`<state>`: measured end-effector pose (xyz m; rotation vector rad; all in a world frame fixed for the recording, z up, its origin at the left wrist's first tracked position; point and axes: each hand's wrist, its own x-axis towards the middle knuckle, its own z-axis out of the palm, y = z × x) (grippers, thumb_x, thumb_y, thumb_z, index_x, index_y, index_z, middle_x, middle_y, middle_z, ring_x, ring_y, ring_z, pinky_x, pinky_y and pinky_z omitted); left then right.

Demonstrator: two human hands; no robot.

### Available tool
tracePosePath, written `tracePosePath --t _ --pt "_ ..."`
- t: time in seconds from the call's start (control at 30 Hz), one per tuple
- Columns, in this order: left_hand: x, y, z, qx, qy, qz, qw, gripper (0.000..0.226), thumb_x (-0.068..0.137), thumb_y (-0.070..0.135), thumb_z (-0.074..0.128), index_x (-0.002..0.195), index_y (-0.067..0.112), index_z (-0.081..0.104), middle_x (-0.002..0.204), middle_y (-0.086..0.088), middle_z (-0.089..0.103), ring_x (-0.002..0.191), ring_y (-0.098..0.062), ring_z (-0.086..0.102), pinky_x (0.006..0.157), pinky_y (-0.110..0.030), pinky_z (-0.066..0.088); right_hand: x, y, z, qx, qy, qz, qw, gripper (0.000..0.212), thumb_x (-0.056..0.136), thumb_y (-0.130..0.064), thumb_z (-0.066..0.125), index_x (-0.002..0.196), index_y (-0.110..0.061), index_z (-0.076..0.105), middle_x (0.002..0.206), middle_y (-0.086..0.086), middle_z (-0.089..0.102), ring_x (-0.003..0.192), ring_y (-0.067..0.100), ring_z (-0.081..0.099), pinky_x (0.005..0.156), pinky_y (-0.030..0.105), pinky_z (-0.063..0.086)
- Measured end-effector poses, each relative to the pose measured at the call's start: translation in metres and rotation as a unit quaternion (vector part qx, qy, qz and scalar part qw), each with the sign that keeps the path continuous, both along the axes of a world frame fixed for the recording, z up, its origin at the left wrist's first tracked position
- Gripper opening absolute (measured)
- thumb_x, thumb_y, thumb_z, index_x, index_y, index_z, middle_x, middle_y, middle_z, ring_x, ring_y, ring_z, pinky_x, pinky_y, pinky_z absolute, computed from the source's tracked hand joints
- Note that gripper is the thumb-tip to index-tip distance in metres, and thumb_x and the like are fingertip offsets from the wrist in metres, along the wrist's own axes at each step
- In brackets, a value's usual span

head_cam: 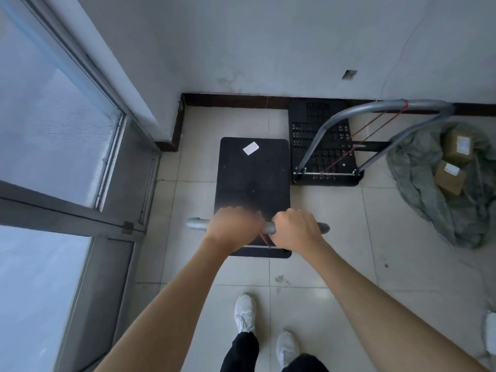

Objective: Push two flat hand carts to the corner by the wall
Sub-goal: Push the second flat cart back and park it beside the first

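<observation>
Both hands on the grey handle bar [197,224] of the nearer flat cart [252,178], side by side near the middle. Left hand [233,229] wrapped over the bar, fingers [236,212] curled down around it and pressed together. Right hand [295,230] same deal, fingers [288,214] closed tight over the tube, knuckles up. Bit of red cord [264,238] poking out between the two hands, down toward the cart's near edge.

Cart deck plain black, rounded corners, sat on the pale floor tiles [322,264] pointing at the corner but not yet up against the wall. Small white label [251,148] lying near its far end. Gap of tile showing between the deck's far edge and the dark baseboard [236,101].

Second cart [322,146] parked just to the right and further in, perforated black deck with its far end right at the baseboard. Its grey handle [375,114] stood upright, red cord [375,130] strung across it. The two decks close together, nearly touching at the corners, hard to tell if actually in contact.

Further right, a crumpled grey-green sheet [429,189] on the floor with a couple of brown cardboard boxes [451,178] sitting in it. Frosted glass door [53,124] along the left side. White sneakers [244,311] and black trousers at the bottom, standing well behind the handle.
</observation>
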<state>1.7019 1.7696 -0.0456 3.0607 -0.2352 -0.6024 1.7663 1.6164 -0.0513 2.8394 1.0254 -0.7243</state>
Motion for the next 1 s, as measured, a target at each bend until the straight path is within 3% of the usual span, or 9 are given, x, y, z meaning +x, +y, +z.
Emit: tracePosePath --t 0.07,0.2,0.3,0.4,0.5,0.63,0.8,1.0 --pt "0.015 0.01 -0.002 0.015 -0.008 -0.027 0.999 0.032 0.099 0.023 0.04 0.129 0.012 0.046 0.066 -0.001 0.048 0.052 -0.025 0.049 0.053 -0.029 0.045 0.014 0.008 0.0 0.001 -0.002 -0.002 1.0 0.026 0.086 -0.038 0.051 0.068 -0.019 0.056 0.065 0.0 0.058 0.058 0.023 0.054 0.054 0.028 0.037" --pt "0.048 0.019 0.0 0.03 -0.008 -0.011 0.999 0.035 0.101 0.023 0.036 0.131 0.015 0.052 0.079 -0.006 0.057 0.065 -0.03 0.052 0.059 -0.03 0.04 0.045 0.019 0.002 0.001 -0.018 0.004 1.0 0.026 0.086 -0.043 0.051 0.072 -0.021 0.059 0.07 0.002 0.059 0.07 0.028 0.062 0.058 0.03 0.035" --pt "0.073 0.027 0.001 0.021 -0.019 -0.035 0.999 0.04 0.1 0.02 0.036 0.14 0.013 0.038 0.089 -0.007 0.065 0.072 -0.033 0.061 0.061 -0.033 0.046 0.071 0.026 0.002 -0.005 -0.024 0.004 1.0 0.025 0.085 -0.042 0.051 0.072 -0.023 0.059 0.067 0.001 0.052 0.071 0.028 0.062 0.059 0.03 0.036" --pt "0.1 0.037 0.0 0.023 -0.031 -0.048 0.998 0.041 0.1 0.019 0.038 0.14 0.011 0.035 0.084 -0.006 0.063 0.066 -0.031 0.058 0.062 -0.034 0.052 0.099 0.035 0.001 0.001 -0.026 0.003 1.0 0.027 0.085 -0.042 0.05 0.066 -0.023 0.052 0.063 -0.001 0.048 0.068 0.028 0.06 0.058 0.03 0.036" --pt "0.127 0.045 -0.004 0.03 -0.03 -0.036 0.998 0.038 0.1 0.02 0.036 0.137 0.013 0.038 0.08 -0.004 0.063 0.06 -0.029 0.052 0.057 -0.031 0.047 0.126 0.044 -0.003 0.006 -0.03 0.008 0.999 0.031 0.085 -0.04 0.05 0.061 -0.022 0.046 0.059 -0.002 0.047 0.061 0.027 0.055 0.056 0.03 0.036" --pt "0.166 0.057 -0.006 0.023 -0.029 -0.01 0.999 0.033 0.101 0.023 0.036 0.132 0.015 0.043 0.068 0.0 0.049 0.054 -0.026 0.05 0.056 -0.03 0.049 0.167 0.058 -0.005 0.01 -0.036 0.019 0.999 0.03 0.084 -0.037 0.051 0.059 -0.022 0.044 0.057 -0.003 0.043 0.059 0.025 0.053 0.056 0.03 0.036" --pt "0.217 0.07 -0.006 0.044 -0.034 -0.03 0.998 0.043 0.098 0.022 0.048 0.138 0.012 0.035 0.069 -0.002 0.046 0.052 -0.023 0.048 0.053 -0.028 0.046 0.222 0.073 -0.003 0.016 -0.028 0.034 0.999 0.028 0.084 -0.041 0.052 0.064 -0.021 0.051 0.058 -0.002 0.047 0.064 0.026 0.062 0.056 0.031 0.04" --pt "0.267 0.08 -0.006 0.063 -0.029 -0.054 0.996 0.052 0.095 0.023 0.055 0.14 0.008 0.034 0.082 -0.005 0.061 0.058 -0.024 0.051 0.058 -0.033 0.054 0.276 0.083 0.004 0.0 -0.012 0.038 0.999 0.029 0.085 -0.042 0.053 0.067 -0.021 0.052 0.061 -0.001 0.053 0.058 0.024 0.053 0.057 0.031 0.042"
